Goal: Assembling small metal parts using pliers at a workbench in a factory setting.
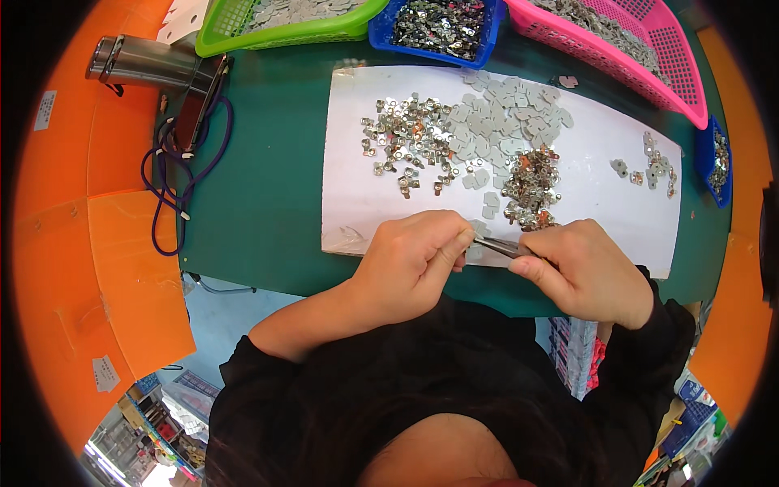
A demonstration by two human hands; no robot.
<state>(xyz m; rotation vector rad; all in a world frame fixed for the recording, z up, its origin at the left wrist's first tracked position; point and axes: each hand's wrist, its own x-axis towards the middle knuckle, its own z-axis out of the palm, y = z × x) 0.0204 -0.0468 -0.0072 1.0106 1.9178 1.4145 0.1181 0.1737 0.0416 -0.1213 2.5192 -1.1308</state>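
My right hand [583, 268] is closed around a pair of pliers [501, 247], whose jaws point left. At their tips, my left hand [414, 258] pinches something small that its fingers mostly hide. Both hands meet over the near edge of a white board [349, 187]. Just beyond them lie a heap of silver and copper-coloured metal parts [531, 183] and a spread of flat grey plates [511, 114]. Farther left are loose shiny metal clips [402, 134]. A few small parts [653, 170] sit apart on the board's right side.
Along the back stand a green basket [324, 31], a blue tray [484, 55] and a pink basket [677, 69], all holding small parts. Another blue tray [725, 193] is at the right. A steel flask [150, 63] and a purple cord [227, 134] lie left. Orange panels [89, 162] flank the green table [251, 219].
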